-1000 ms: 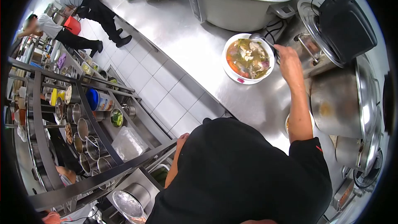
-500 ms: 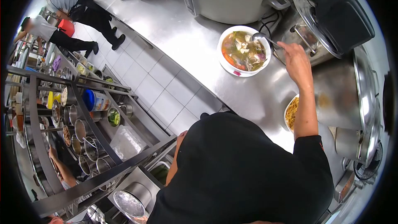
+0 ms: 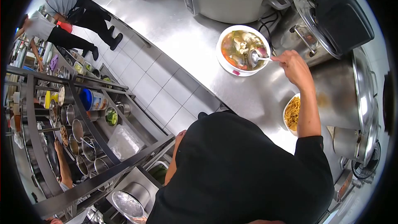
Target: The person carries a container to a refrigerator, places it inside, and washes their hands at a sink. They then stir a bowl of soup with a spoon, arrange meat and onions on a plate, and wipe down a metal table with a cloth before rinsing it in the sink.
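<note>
My right hand [image 3: 293, 67] grips the handle of a metal spoon [image 3: 253, 58], whose bowl dips into the soup at the right side of a white bowl [image 3: 221, 54]. The soup [image 3: 240, 43] is brown with pale chunks, green leaves and an orange piece. A plate with a small red mark lies under the bowl. Closer to my body, a second bowl holds yellow noodles [image 3: 292, 114], partly beneath my right forearm. Down at my side by the metal rack, my left hand [image 3: 181, 135] is mostly hidden behind my black shirt; its fingers cannot be made out.
Large grey cookers [image 3: 232, 2] line the back of the steel counter [image 3: 166, 29]. Steel pots [image 3: 340, 91] and a black lid-like object [image 3: 344, 16] stand at right. A rack [image 3: 99, 153] with several metal containers is at left. Two people [image 3: 64, 0] stand in the aisle beyond.
The spoon has moved down toward me within the soup, and its bowl sits lower in the liquid. My right hand has shifted slightly downward with it. People in the background have moved a little.
</note>
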Demonstrator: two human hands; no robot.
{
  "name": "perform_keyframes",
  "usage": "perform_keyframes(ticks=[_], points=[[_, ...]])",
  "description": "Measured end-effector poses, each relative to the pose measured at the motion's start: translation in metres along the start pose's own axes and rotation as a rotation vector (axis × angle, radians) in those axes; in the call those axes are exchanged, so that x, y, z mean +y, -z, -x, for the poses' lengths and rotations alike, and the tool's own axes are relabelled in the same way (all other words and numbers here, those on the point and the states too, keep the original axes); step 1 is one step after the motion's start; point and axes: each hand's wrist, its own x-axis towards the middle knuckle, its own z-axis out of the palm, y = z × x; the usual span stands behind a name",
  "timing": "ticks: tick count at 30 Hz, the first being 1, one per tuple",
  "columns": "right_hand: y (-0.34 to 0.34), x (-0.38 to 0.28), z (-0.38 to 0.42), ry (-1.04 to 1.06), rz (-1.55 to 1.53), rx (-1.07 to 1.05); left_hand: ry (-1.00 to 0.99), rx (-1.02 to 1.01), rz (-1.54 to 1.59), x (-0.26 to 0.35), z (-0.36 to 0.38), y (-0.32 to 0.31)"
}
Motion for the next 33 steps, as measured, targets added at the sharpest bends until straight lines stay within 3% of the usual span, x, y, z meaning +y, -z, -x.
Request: perform_keyframes(ticks=[8, 11, 20, 26, 33], points=[[-0.017, 0.015, -0.011, 0.117, 0.135, -0.019, -0.025, -0.082, 0.04, -0.002, -0.004, 0.002], [-0.009, -0.002, -0.016, 0.014, 0.193, -0.193, -0.008, -0.047, 0.021, -0.001, -0.003, 0.001], [-0.005, -0.008, -0.023, -0.009, 0.179, -0.243, 0.006, -0.005, 0.022, -0.004, -0.005, 0.002], [0.024, -0.023, -0.021, -0.073, 0.002, -0.146, 0.012, 0.004, 0.063, -0.013, -0.016, 0.006], [0.013, -0.012, -0.028, -0.202, -0.097, 0.084, 0.029, 0.083, -0.034, 0.021, 0.008, -0.009]])
